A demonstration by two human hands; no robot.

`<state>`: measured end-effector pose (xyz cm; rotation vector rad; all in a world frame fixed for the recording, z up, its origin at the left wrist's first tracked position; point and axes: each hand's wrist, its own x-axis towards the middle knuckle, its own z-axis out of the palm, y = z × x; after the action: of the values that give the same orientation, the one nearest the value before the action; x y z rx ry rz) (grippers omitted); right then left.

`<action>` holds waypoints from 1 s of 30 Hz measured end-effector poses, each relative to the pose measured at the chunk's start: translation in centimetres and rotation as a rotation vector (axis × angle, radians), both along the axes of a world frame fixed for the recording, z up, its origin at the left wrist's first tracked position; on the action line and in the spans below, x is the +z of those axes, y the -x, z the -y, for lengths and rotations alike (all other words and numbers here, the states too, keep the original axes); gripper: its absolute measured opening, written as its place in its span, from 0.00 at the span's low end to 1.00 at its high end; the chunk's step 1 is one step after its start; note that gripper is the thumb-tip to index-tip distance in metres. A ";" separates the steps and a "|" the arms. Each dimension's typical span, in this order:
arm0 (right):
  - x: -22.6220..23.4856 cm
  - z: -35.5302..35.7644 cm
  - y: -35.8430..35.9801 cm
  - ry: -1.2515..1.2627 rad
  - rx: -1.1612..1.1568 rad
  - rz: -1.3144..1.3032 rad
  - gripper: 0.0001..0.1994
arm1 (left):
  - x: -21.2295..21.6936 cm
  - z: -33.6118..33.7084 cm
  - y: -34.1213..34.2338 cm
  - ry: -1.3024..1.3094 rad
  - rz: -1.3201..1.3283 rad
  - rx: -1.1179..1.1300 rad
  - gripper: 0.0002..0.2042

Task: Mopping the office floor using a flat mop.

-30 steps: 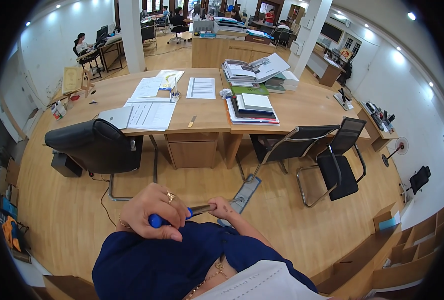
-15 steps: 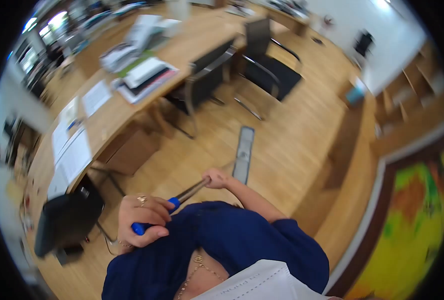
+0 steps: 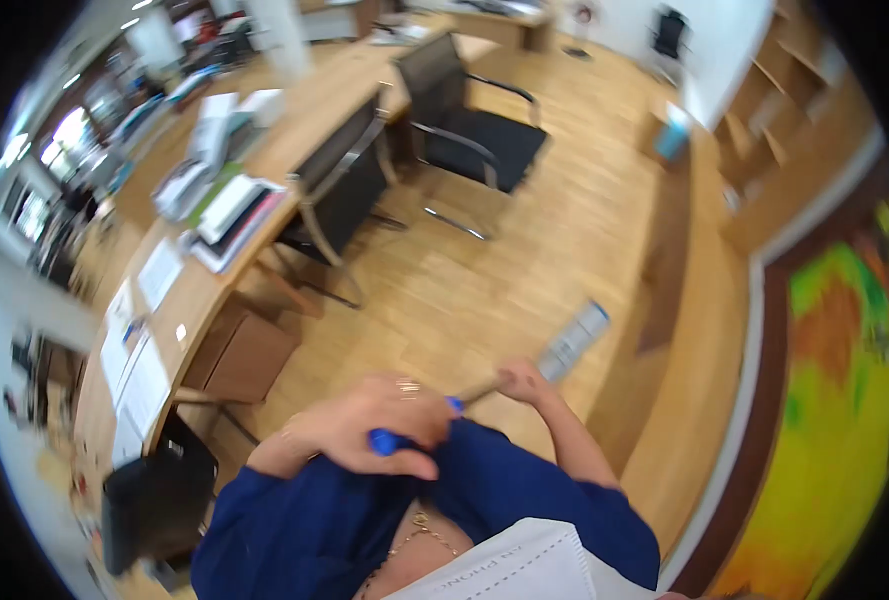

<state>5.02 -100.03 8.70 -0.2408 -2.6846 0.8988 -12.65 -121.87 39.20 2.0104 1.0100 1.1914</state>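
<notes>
A flat mop with a grey, blue-edged head (image 3: 572, 342) lies against the wooden floor, its metal pole slanting up toward me. My left hand (image 3: 389, 425) is closed around the blue grip (image 3: 384, 441) at the pole's upper end. Lower down, my right hand (image 3: 526, 382) wraps the pole close to where the mop head shows. Part of the head and the joint below the right hand are hidden behind that hand.
A long wooden table (image 3: 226, 292) with papers and stacked folders (image 3: 229, 210) runs along the left. Two black chairs (image 3: 479, 140) (image 3: 339, 200) stand beside it, another (image 3: 159, 495) nearer me. Wooden shelving (image 3: 764, 130) and a colourful yellow-green picture (image 3: 824, 420) line the right.
The mop head has swung to the right and nearer me, turning to a slant. Both hands have moved right with the pole, still gripping it, and the view has shifted.
</notes>
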 end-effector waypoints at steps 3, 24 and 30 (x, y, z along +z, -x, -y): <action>-0.7 -3.4 -2.9 -0.029 -0.181 0.221 0.08 | -3.1 -2.9 -0.8 0.183 0.089 -0.111 0.08; -6.6 -11.1 1.4 0.146 -0.210 0.081 0.06 | -10.3 -5.0 -3.2 0.193 0.129 0.202 0.07; -4.6 -7.8 8.0 0.067 -0.079 0.033 0.13 | -5.0 -1.7 -3.8 0.300 -0.205 0.319 0.10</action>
<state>-2.94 -92.26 4.15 -0.3766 -2.6572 0.9701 -8.84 -120.19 34.17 1.8026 1.5586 0.9283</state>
